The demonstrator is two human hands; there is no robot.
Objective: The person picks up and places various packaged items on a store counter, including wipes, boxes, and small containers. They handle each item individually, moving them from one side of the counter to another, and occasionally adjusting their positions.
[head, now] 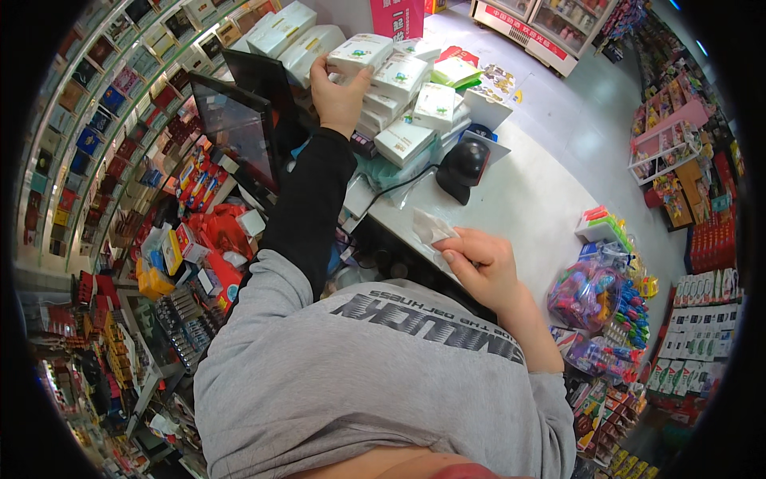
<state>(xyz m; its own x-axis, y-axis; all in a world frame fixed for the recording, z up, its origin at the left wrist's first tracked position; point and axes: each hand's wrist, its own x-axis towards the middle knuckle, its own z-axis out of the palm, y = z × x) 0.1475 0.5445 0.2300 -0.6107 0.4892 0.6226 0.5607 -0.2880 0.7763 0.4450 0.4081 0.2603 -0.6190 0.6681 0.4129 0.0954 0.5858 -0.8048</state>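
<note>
My left hand (340, 96) reaches to the top of a heap of white packs of paper tissues and grips one tissue pack (361, 52) between thumb and fingers. More tissue packs (404, 141) are piled in front of and beside it, partly on greenish plastic wrap. My right hand (482, 263) is low over the counter's near edge and pinches a crumpled white tissue (432, 227) between thumb and forefinger. A black desktop scanner (464, 169) with a cable stands on the white counter (538, 173) between the pile and my right hand.
Two dark monitors (236, 123) stand left of my left forearm. Shelves of small boxes (111, 99) curve along the left. A clear tub of wrapped sweets (583, 296) and other goods line the counter's right end. A glass-fronted fridge (550, 30) stands beyond the floor.
</note>
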